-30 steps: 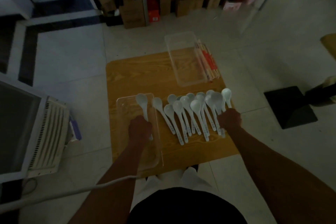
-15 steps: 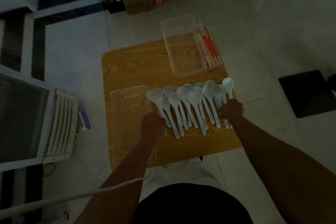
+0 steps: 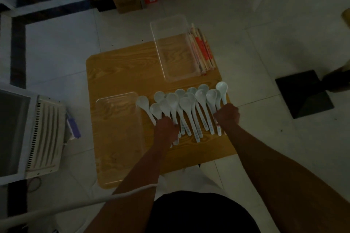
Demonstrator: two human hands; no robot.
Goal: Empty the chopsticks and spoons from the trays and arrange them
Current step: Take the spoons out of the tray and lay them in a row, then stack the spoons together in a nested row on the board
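On the wooden counter (image 3: 123,66), the white spoons (image 3: 189,108) lie fanned between both hands, bunched tighter than half a second ago. The left hand (image 3: 166,130), a second ago over the clear near tray (image 3: 117,119), now covers the leftmost handles; its grip cannot be told. The right hand (image 3: 227,115) stays curled round the rightmost handles. The chopsticks (image 3: 202,49) lie against the far tray (image 3: 174,47).
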